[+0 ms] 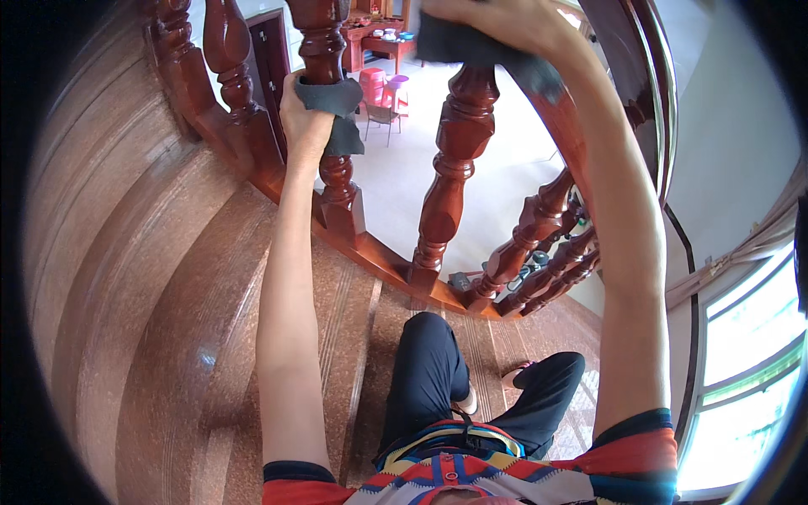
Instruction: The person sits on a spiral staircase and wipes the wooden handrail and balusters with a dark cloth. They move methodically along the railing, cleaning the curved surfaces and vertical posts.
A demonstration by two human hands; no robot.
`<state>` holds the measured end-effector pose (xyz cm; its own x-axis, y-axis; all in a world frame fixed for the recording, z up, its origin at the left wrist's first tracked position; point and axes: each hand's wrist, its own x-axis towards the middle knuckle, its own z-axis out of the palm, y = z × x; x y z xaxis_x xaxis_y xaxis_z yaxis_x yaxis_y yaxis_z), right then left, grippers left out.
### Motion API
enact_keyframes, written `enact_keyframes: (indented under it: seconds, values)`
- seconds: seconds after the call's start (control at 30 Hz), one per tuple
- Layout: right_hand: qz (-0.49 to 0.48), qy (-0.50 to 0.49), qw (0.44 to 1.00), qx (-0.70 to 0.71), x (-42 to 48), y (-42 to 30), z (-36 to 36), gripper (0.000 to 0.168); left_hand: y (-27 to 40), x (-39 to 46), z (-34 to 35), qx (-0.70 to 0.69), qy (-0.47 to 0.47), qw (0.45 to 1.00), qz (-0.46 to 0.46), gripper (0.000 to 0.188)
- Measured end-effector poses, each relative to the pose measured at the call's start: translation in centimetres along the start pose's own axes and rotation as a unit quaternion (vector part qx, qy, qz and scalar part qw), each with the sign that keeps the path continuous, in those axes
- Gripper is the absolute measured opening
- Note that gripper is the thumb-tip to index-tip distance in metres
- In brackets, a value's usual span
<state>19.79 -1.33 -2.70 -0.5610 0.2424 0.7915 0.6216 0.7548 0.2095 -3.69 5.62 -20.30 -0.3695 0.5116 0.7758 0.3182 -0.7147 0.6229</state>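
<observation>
My left hand (303,120) is closed around a dark grey cloth (331,98), which wraps a turned, varnished wooden baluster (341,180) of a curved staircase; a flap of it hangs below the hand. Near the top of the view, my right hand (511,25) presses another dark grey cloth (461,44) at the upper end of the neighbouring baluster (445,189), against the underside of the handrail (562,120). That hand is slightly blurred and partly cut off by the picture's edge. Both arms reach forward and up.
Curved stone steps (183,303) rise on the left. The wooden base rail (391,262) runs along their edge, with more balusters (524,240) beyond. Through the gaps a lower floor shows red stools (372,85), a chair (382,115) and a table (388,47). A window (745,379) stands at right.
</observation>
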Motion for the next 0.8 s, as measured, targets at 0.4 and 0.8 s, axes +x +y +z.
enact_keyframes:
  seconds: [0.4, 0.8]
  values:
    - [0.2, -0.052, 0.976, 0.074, -5.8, 1.2, -0.5, 0.08, 0.8, -0.3, 0.4, 0.029, -0.004, 1.0, -0.001, 0.055]
    - [0.225, -0.05, 0.968, 0.099, -6.0, 2.5, -0.7, 0.081, 0.6, 0.3, 0.1, 0.004, -0.08, 0.997, -0.016, 0.061]
